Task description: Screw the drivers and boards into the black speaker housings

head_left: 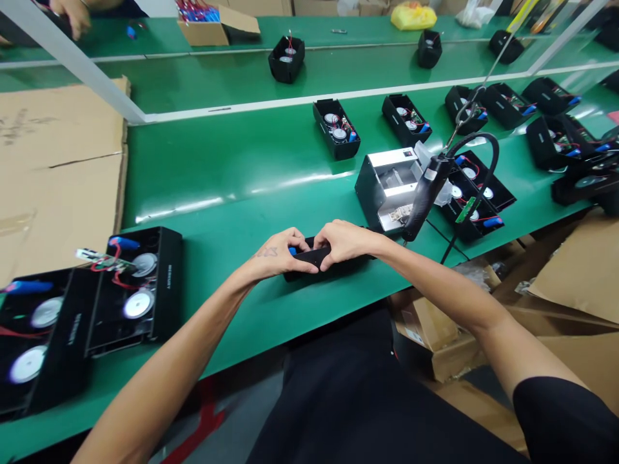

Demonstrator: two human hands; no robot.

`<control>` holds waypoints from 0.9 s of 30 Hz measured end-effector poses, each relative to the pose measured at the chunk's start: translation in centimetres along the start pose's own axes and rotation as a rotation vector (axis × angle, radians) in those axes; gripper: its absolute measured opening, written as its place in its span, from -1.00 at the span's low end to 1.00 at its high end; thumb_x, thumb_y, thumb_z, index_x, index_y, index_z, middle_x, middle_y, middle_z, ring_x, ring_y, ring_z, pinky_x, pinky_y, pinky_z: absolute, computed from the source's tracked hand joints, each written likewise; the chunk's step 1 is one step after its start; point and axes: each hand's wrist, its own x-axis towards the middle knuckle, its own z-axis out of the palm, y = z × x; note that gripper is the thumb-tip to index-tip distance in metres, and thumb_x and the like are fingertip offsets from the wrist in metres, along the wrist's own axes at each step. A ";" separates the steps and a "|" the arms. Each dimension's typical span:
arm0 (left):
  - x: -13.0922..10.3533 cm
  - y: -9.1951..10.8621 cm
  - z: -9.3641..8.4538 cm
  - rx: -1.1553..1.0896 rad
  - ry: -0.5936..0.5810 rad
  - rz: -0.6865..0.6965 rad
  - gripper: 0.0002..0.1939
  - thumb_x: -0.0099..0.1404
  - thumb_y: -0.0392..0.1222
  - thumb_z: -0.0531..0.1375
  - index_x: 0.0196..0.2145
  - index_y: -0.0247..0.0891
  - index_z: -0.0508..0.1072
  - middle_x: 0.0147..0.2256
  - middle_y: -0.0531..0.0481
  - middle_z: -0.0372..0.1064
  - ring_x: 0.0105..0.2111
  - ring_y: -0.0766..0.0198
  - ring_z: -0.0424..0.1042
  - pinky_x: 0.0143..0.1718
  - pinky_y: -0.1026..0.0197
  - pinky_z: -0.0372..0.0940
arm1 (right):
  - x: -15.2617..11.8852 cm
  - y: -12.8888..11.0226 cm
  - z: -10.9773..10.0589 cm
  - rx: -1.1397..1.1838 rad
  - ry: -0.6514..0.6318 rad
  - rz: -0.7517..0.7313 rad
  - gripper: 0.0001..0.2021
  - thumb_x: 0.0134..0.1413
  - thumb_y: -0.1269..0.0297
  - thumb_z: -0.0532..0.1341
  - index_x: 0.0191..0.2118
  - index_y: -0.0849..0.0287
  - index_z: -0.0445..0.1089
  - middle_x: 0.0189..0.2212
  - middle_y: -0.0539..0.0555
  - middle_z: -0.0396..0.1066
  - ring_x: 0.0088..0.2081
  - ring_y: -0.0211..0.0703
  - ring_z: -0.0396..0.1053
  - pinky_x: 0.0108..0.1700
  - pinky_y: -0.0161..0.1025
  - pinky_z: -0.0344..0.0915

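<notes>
A black speaker housing (319, 256) lies at the near edge of the green table, between my two hands. My left hand (283, 252) grips its left part, thumb on the near wall and fingers reaching inside. Beside those fingers a bit of blue shows, and the rest of the interior is hidden. My right hand (341, 241) pinches the same near wall from the right, its fingertips also inside the housing. Just beyond my right hand stands a silver and black screw feeder (387, 187). Over it a black electric screwdriver (425, 200) hangs from a cord.
Open speaker housings with round drivers and blue batteries stand at the left (169, 283), and several more run along the conveyor (217, 167) and at the right. Flat cardboard (62, 161) covers the far left. Cardboard boxes (435, 322) sit below the table. Another person's hand (77, 19) is at the top left.
</notes>
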 end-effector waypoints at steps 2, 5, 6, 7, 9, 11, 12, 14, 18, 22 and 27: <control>0.1 0.0 -0.2 0.028 -0.034 0.042 -0.59 0.09 0.22 0.47 -0.31 -0.14 0.63 -0.13 0.03 0.41 -0.20 0.22 0.38 -0.22 0.19 0.29 | 0.4 0.1 -0.2 0.044 -0.045 0.008 -0.78 -0.05 0.24 0.56 -0.28 0.20 0.66 -0.46 -0.06 0.52 -0.39 -0.22 0.34 -0.35 -0.28 0.07; 0.6 -0.3 -0.2 0.044 -0.077 0.088 -0.60 0.07 0.22 0.47 -0.35 -0.15 0.62 -0.14 0.03 0.42 -0.16 0.20 0.38 -0.15 0.17 0.30 | 0.8 0.2 -0.4 0.094 -0.091 0.030 -0.80 -0.09 0.27 0.57 -0.34 0.21 0.62 -0.49 -0.08 0.49 -0.40 -0.23 0.32 -0.37 -0.27 0.05; 0.8 -0.5 -0.2 0.037 -0.088 0.097 -0.61 0.07 0.21 0.47 -0.36 -0.16 0.62 -0.15 0.03 0.42 -0.17 0.20 0.38 -0.14 0.17 0.29 | 0.8 0.2 -0.5 0.097 -0.098 0.030 -0.80 -0.09 0.27 0.57 -0.36 0.20 0.62 -0.50 -0.09 0.47 -0.40 -0.24 0.30 -0.37 -0.27 0.04; 1.0 -0.6 -0.1 0.027 -0.096 0.105 -0.62 0.07 0.20 0.47 -0.38 -0.16 0.61 -0.15 0.03 0.43 -0.18 0.21 0.38 -0.15 0.17 0.29 | 0.7 0.1 -0.4 0.091 -0.101 0.025 -0.79 -0.09 0.25 0.57 -0.36 0.20 0.61 -0.51 -0.10 0.44 -0.42 -0.24 0.28 -0.37 -0.26 0.03; 1.4 -1.1 0.2 0.005 -0.100 0.118 -0.63 0.06 0.18 0.46 -0.42 -0.17 0.60 -0.14 0.03 0.43 -0.19 0.22 0.39 -0.16 0.17 0.29 | 0.4 -0.1 -0.1 0.045 -0.084 0.013 -0.76 -0.09 0.18 0.58 -0.37 0.19 0.60 -0.55 -0.12 0.38 -0.45 -0.25 0.23 -0.38 -0.25 -0.01; 1.7 -1.7 0.5 -0.008 -0.097 0.129 -0.63 0.04 0.17 0.47 -0.46 -0.18 0.57 -0.16 0.03 0.43 -0.19 0.23 0.39 -0.15 0.16 0.28 | -0.1 -0.3 0.5 -0.024 -0.033 0.001 -0.73 -0.07 0.13 0.57 -0.34 0.18 0.62 -0.56 -0.11 0.36 -0.45 -0.23 0.22 -0.38 -0.24 -0.03; 1.9 -2.0 0.7 -0.012 -0.095 0.133 -0.62 0.03 0.17 0.48 -0.49 -0.18 0.56 -0.17 0.04 0.43 -0.20 0.23 0.39 -0.14 0.16 0.28 | -0.4 -0.5 0.8 -0.057 0.000 0.001 -0.73 -0.06 0.13 0.56 -0.30 0.18 0.64 -0.56 -0.09 0.38 -0.45 -0.22 0.24 -0.37 -0.24 -0.03; 2.2 -2.5 0.9 -0.022 -0.092 0.136 -0.61 0.01 0.16 0.49 -0.52 -0.19 0.54 -0.19 0.04 0.41 -0.21 0.23 0.39 -0.14 0.14 0.27 | -0.8 -0.9 1.4 -0.101 0.054 -0.003 -0.75 -0.02 0.17 0.53 -0.23 0.18 0.68 -0.53 -0.05 0.44 -0.44 -0.19 0.28 -0.35 -0.23 -0.02; 2.2 -2.8 1.1 -0.034 -0.070 0.135 -0.62 0.01 0.13 0.52 -0.50 -0.19 0.53 -0.19 0.08 0.38 -0.23 0.26 0.36 -0.19 0.16 0.24 | -1.4 -1.3 2.1 -0.122 0.099 -0.007 -0.81 0.10 0.29 0.43 -0.16 0.18 0.71 -0.50 0.05 0.55 -0.46 -0.15 0.33 -0.37 -0.20 -0.01; 1.6 -2.5 1.2 -0.017 -0.076 0.154 -0.63 0.07 0.16 0.49 -0.47 -0.18 0.56 -0.20 0.07 0.38 -0.25 0.27 0.35 -0.21 0.17 0.25 | -2.0 -1.5 2.4 -0.165 0.101 0.002 -0.70 0.13 0.26 0.42 -0.01 0.12 0.69 -0.37 0.11 0.65 -0.35 -0.05 0.47 -0.34 -0.21 0.02; 1.3 -2.9 1.9 0.055 -0.041 0.167 -0.60 0.06 0.19 0.48 -0.53 -0.17 0.53 -0.19 0.03 0.42 -0.17 0.19 0.39 -0.14 0.15 0.29 | -2.4 -1.4 2.6 -0.146 0.075 -0.007 -0.75 0.14 0.25 0.43 -0.05 0.11 0.67 -0.41 0.05 0.60 -0.39 -0.10 0.44 -0.34 -0.22 0.00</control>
